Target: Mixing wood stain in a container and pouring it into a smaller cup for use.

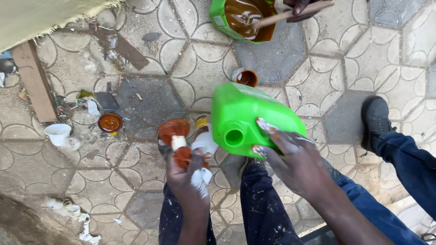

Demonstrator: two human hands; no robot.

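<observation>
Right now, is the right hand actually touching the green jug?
Touching. The head view shows the right hand spread over the side of the green jug, with its paint-smeared fingertips pressed on the plastic beside the open spout.

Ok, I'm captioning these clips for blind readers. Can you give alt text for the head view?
Seen from above, the right hand tilts a bright green jug while the left hand grips a small bottle and a paint-stained lid. A cut green container of brown liquid sits on the patterned tile floor.
</observation>
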